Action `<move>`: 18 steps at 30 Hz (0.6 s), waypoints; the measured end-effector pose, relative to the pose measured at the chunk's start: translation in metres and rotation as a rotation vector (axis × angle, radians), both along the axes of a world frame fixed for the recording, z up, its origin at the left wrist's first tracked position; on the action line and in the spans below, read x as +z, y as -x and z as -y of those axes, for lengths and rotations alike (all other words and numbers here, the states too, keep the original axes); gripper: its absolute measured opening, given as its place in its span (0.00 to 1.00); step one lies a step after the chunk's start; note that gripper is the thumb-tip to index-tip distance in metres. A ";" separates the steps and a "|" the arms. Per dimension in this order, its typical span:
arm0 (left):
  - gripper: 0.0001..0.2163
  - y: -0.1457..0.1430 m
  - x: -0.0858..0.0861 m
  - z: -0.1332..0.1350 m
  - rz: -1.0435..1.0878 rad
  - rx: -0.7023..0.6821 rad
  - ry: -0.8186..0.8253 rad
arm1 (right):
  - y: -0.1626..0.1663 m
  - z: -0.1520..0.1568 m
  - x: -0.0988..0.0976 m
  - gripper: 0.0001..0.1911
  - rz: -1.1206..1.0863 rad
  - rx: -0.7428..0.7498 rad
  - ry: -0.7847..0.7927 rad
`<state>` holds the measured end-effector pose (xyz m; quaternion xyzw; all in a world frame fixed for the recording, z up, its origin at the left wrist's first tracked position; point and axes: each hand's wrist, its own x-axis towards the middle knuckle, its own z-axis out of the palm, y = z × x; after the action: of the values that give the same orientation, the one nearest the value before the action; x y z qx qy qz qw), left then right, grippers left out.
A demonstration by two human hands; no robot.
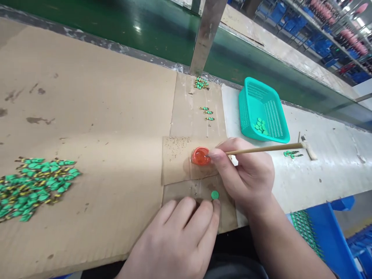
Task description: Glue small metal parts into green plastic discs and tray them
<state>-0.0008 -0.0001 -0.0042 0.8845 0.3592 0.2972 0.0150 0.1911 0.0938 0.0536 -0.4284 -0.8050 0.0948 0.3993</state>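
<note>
My right hand [247, 174] pinches a slim wooden-handled brush [261, 149] whose dark tip dips into a small red cup [200, 155] of clear liquid. The cup sits on a cardboard piece [177, 170]. My left hand [180, 232] lies knuckles-up at the near edge, its fingers bent and close together. A small round green disc [215, 195] is at its rightmost fingertip, which touches the disc's near edge. The undersides of the left fingers are hidden.
Many green, yellow and brown pieces [35, 186] are heaped at left. A smaller pile [201, 83] and several single pieces [207, 112] lie beyond the cup. A green basket [263, 110] holds green discs. Behind rises a metal post [206, 35]; a blue bin [331, 232] stands lower right.
</note>
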 end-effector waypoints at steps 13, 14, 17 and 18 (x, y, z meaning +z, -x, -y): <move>0.17 -0.001 0.000 0.001 -0.023 -0.008 -0.001 | 0.001 0.001 -0.001 0.15 -0.046 -0.013 -0.008; 0.17 0.000 0.001 0.001 -0.028 -0.013 -0.003 | 0.000 0.004 -0.001 0.15 -0.066 -0.014 -0.017; 0.18 0.002 0.003 0.000 -0.037 -0.035 -0.018 | -0.005 0.023 -0.003 0.10 -0.135 -0.047 -0.067; 0.17 0.003 0.003 0.000 -0.036 -0.042 -0.015 | -0.007 0.032 -0.005 0.08 -0.148 -0.066 -0.083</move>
<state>-0.0040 -0.0002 -0.0012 0.8971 0.3386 0.2836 0.0081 0.1985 0.0619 0.0489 -0.4294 -0.7620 0.0798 0.4782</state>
